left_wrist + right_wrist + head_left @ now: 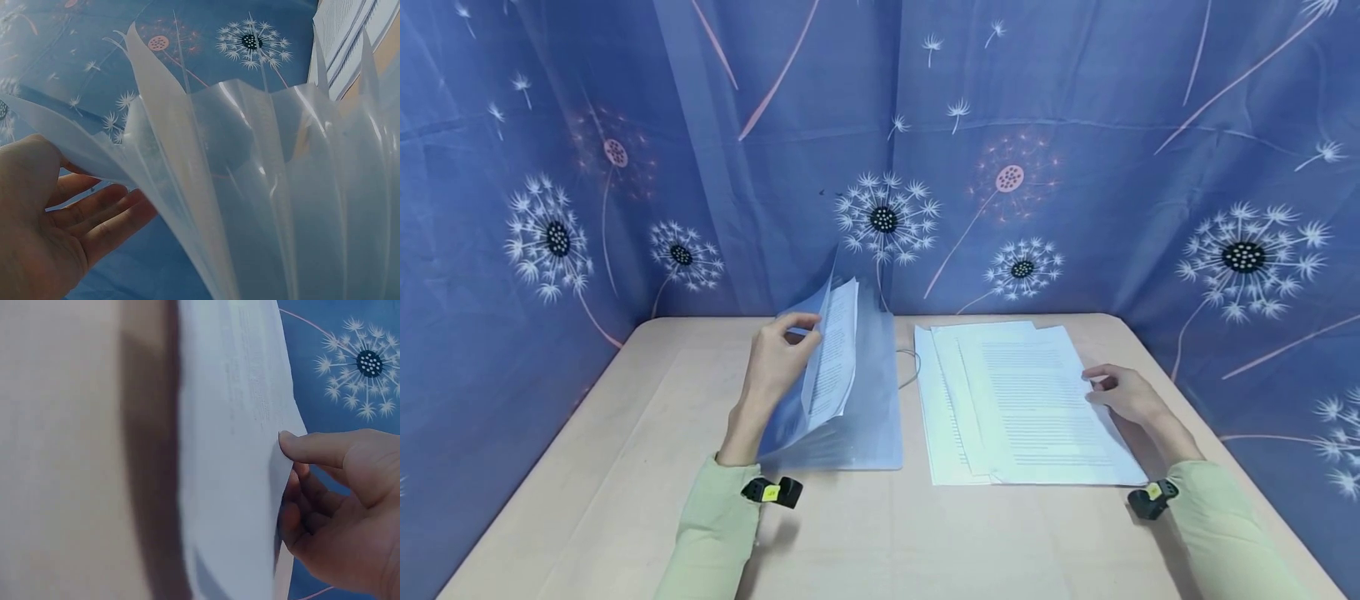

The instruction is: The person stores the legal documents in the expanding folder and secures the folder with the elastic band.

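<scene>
On the left of the head view lies a translucent display folder [876,417] with clear pockets, its leaves fanned partly upright. Printed pages [835,358] show inside one raised pocket. My left hand [778,354] pinches the edge of a raised leaf between thumb and index finger. In the left wrist view several clear pockets [312,181] spread out beside the left hand [69,219], whose other fingers stay loosely extended. To the right, my right hand [1123,392] holds the right edge of a printed sheet [1045,400], thumb on top and fingers under it, as the right wrist view shows.
Further printed sheets [943,417] lie slightly fanned beneath the top one. A thin loop [916,367] sticks out between folder and papers. Behind the pale table [850,533] hangs a blue dandelion-patterned curtain [790,183]. Each wrist wears a small black camera [772,492].
</scene>
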Demonstrator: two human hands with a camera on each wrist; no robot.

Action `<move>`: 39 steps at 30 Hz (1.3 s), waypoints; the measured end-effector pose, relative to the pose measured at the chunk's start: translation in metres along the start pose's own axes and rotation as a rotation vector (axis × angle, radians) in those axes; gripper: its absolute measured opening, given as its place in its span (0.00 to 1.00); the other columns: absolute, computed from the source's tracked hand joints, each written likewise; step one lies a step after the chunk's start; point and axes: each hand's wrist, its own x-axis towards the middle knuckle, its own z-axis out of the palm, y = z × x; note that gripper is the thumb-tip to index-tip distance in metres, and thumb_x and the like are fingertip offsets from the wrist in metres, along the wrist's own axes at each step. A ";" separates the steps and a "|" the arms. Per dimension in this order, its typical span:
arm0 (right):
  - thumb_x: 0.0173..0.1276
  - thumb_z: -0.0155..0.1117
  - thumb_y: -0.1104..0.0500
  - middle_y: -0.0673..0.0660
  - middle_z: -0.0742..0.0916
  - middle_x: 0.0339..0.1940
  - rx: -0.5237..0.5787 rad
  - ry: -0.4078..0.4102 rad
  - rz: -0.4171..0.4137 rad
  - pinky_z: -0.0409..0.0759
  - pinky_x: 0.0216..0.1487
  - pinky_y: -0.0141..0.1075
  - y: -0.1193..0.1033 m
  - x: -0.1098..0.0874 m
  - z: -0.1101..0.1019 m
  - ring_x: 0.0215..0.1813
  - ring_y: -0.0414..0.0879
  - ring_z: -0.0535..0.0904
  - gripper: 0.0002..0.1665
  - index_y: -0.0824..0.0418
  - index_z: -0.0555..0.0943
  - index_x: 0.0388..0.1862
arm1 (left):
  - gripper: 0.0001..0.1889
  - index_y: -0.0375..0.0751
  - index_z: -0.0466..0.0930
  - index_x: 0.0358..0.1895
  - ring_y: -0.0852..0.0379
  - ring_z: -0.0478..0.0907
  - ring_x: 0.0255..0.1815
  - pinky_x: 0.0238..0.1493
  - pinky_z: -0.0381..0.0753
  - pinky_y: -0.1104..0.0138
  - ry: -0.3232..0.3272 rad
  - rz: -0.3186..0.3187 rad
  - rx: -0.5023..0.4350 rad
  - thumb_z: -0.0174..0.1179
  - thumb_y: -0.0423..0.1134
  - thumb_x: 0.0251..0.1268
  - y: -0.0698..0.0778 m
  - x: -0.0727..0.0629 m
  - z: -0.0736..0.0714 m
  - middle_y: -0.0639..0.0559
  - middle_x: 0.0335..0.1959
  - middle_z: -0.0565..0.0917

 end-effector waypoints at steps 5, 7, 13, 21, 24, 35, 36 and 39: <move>0.69 0.62 0.62 0.65 0.81 0.44 0.140 -0.031 0.021 0.75 0.30 0.32 0.000 -0.004 -0.003 0.32 0.42 0.73 0.30 0.74 0.70 0.67 | 0.15 0.41 0.86 0.51 0.49 0.86 0.40 0.36 0.82 0.64 0.005 -0.001 0.003 0.58 0.38 0.63 0.000 -0.001 0.000 0.46 0.46 0.87; 0.70 0.61 0.61 0.69 0.80 0.51 0.209 -0.056 0.041 0.76 0.31 0.32 0.002 -0.005 -0.004 0.32 0.39 0.74 0.33 0.74 0.66 0.69 | 0.15 0.42 0.86 0.50 0.48 0.86 0.40 0.36 0.82 0.64 0.004 0.000 0.000 0.58 0.38 0.63 0.000 -0.001 0.001 0.46 0.46 0.87; 0.73 0.60 0.58 0.72 0.75 0.59 0.326 -0.105 0.064 0.77 0.32 0.33 0.006 -0.010 -0.010 0.34 0.36 0.73 0.35 0.73 0.63 0.73 | 0.15 0.41 0.86 0.50 0.48 0.85 0.39 0.36 0.82 0.65 0.001 0.005 -0.002 0.58 0.37 0.63 0.000 -0.001 0.002 0.45 0.46 0.87; 0.73 0.59 0.60 0.55 0.77 0.47 0.383 -0.091 0.057 0.75 0.30 0.31 0.006 -0.011 -0.017 0.30 0.35 0.71 0.34 0.73 0.63 0.72 | 0.16 0.40 0.86 0.51 0.49 0.85 0.39 0.38 0.82 0.61 -0.002 0.006 -0.005 0.58 0.38 0.63 -0.001 0.000 0.002 0.46 0.46 0.87; 0.73 0.60 0.60 0.52 0.76 0.47 0.400 -0.082 0.063 0.78 0.33 0.30 0.004 -0.011 -0.019 0.33 0.34 0.74 0.34 0.73 0.64 0.72 | 0.16 0.40 0.86 0.51 0.48 0.85 0.40 0.37 0.82 0.61 -0.002 0.006 -0.003 0.58 0.39 0.63 -0.001 0.000 0.001 0.46 0.46 0.87; 0.73 0.61 0.53 0.43 0.77 0.47 0.436 -0.063 0.059 0.79 0.39 0.28 -0.006 -0.014 -0.032 0.41 0.31 0.76 0.35 0.66 0.65 0.73 | 0.15 0.41 0.86 0.51 0.50 0.85 0.39 0.38 0.83 0.61 0.002 0.007 0.004 0.58 0.39 0.63 -0.001 0.000 0.001 0.47 0.45 0.87; 0.73 0.61 0.52 0.43 0.77 0.48 0.426 -0.060 0.061 0.78 0.39 0.28 -0.008 -0.014 -0.033 0.41 0.32 0.75 0.35 0.65 0.65 0.73 | 0.15 0.40 0.86 0.51 0.50 0.85 0.39 0.38 0.83 0.61 0.002 0.008 0.004 0.58 0.39 0.63 -0.001 0.000 0.001 0.47 0.45 0.87; 0.74 0.60 0.50 0.46 0.76 0.51 0.393 -0.053 0.060 0.78 0.41 0.27 -0.012 -0.013 -0.036 0.43 0.31 0.76 0.35 0.64 0.65 0.74 | 0.15 0.40 0.86 0.51 0.50 0.86 0.39 0.38 0.83 0.61 0.002 0.011 0.004 0.58 0.38 0.63 -0.001 0.001 0.001 0.46 0.45 0.87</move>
